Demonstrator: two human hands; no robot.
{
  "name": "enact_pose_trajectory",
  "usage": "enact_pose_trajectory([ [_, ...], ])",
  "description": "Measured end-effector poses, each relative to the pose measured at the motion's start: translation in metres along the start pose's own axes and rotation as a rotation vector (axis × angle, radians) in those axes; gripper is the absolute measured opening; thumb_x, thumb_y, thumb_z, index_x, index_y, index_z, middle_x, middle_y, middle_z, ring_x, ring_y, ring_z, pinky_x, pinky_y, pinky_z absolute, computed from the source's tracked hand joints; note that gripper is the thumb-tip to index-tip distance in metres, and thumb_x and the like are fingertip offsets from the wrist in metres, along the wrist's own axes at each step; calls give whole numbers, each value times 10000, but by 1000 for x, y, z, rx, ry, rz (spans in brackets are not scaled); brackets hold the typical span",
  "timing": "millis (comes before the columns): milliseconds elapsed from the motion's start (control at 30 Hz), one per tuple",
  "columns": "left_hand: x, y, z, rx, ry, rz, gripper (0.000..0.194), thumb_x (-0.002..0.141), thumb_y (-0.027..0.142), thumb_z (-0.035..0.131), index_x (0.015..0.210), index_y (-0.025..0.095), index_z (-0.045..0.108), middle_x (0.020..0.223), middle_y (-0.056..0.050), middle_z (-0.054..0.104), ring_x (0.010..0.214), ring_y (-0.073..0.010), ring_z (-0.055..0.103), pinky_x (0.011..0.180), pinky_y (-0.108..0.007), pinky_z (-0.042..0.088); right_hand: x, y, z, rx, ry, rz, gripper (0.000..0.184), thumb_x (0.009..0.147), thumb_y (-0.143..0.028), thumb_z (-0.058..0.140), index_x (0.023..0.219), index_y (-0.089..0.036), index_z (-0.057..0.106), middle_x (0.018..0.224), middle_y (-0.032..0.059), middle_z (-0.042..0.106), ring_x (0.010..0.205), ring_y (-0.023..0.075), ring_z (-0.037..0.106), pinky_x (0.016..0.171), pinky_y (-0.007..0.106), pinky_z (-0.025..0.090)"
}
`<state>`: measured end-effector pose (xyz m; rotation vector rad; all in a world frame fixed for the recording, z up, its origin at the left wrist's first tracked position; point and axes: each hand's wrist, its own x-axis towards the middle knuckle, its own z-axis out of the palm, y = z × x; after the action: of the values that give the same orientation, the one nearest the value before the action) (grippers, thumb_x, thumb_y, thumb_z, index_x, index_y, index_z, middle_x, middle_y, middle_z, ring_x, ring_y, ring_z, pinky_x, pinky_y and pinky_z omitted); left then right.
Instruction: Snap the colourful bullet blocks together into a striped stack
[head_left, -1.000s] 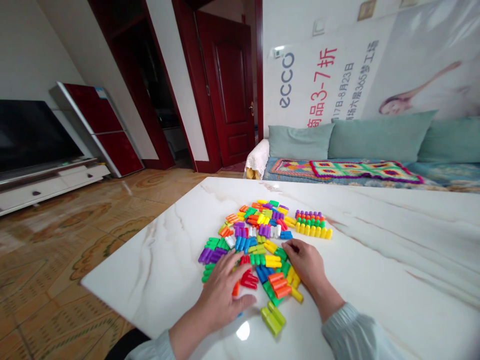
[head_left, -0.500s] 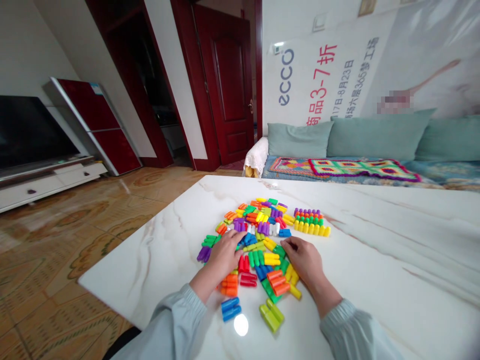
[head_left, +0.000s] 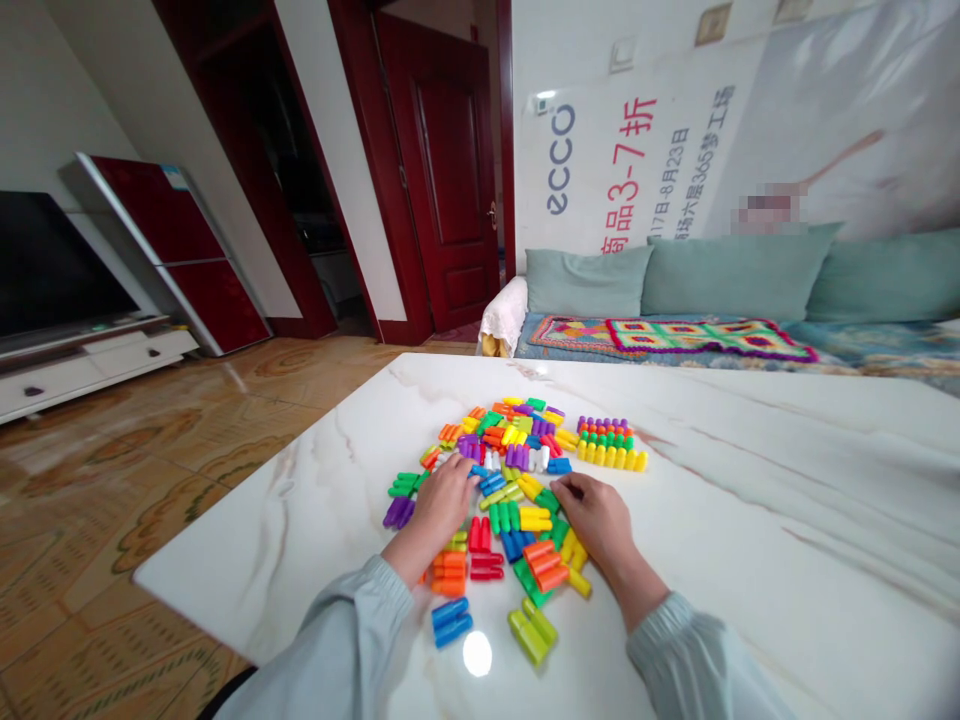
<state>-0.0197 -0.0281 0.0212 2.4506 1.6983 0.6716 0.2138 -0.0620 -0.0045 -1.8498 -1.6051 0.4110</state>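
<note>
A loose pile of colourful plastic bullet-shaped building blocks, many joined side by side, covers the middle of the white table. My left hand reaches over the pile's left side, its fingers apart and their tips at the blue and purple blocks. Beneath that hand some blocks are hidden. At the pile's right edge my right hand has its fingers curled in, tips by a green block; whatever they may hold is hidden. To the right stands a joined block assembly with purple, orange, green and yellow rows.
A blue block and a lime green block lie at the near side of the marble-patterned table. Behind it is a sofa with cushions. A TV stand and red fridge stand left.
The view has shifted slightly, moving the scene a little leftward. My left hand's fingers have drawn slightly farther up the pile. My right hand stays by the green block.
</note>
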Motion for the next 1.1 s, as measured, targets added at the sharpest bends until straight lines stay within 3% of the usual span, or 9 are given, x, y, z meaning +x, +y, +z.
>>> enact_pose_trajectory([
  [100,-6,3,-3,-302,88,-149,199,875,209,481,1015,152,612,1027,-127,685,1003,-250,658,848,-358,522,0,-1,0,1,2,0,254,873,-400,522,780,-244,699,738,5,705,694,172,630,568,247,331],
  [167,-14,8,-9,-561,17,-220,223,838,191,476,1034,179,581,884,-57,696,789,-197,685,655,-276,525,0,-1,0,4,6,-2,249,870,-400,525,785,-246,702,747,4,709,698,172,632,570,246,334],
  [233,-25,15,-14,-672,-120,-186,292,766,138,491,1038,199,580,790,-4,680,647,-154,649,547,-221,470,0,-1,0,4,11,-4,249,870,-401,525,783,-248,701,757,4,713,711,175,637,573,245,335],
  [333,-40,29,-21,-501,-239,-3,325,676,82,533,950,219,643,836,3,692,747,-155,646,659,-226,479,-1,-1,-1,3,11,-9,253,872,-398,521,777,-245,698,761,7,718,724,179,642,575,242,338],
  [433,-49,41,-24,-243,-248,116,221,718,168,605,907,244,691,929,-19,704,890,-208,649,813,-299,483,-1,0,0,5,14,-22,263,876,-396,514,767,-240,697,754,9,716,710,173,639,572,240,340],
  [567,-48,50,-25,-36,-248,129,313,751,379,681,1050,287,703,1025,-56,697,948,-268,654,842,-369,495,-1,2,1,9,20,-29,265,874,-400,518,767,-240,700,754,8,716,695,166,640,573,238,350],
  [867,-31,52,-28,131,-351,195,581,662,454,756,1215,302,661,1036,-85,691,963,-303,648,817,-368,495,-1,-3,-3,5,-9,3,222,870,-348,528,847,-249,726,852,16,747,798,187,671,624,238,384],
  [967,-28,53,-27,137,-342,221,440,686,428,749,1112,324,705,998,-67,664,915,-287,646,779,-355,492,-1,-2,-1,14,-10,0,226,868,-364,533,852,-253,729,842,15,746,784,184,672,622,239,387],
  [1100,-27,53,-25,118,-309,268,231,755,251,667,971,302,733,1051,-54,613,802,-217,641,725,-307,487,0,2,2,12,3,-10,240,865,-378,527,846,-256,732,820,17,743,749,181,667,605,243,387],
])
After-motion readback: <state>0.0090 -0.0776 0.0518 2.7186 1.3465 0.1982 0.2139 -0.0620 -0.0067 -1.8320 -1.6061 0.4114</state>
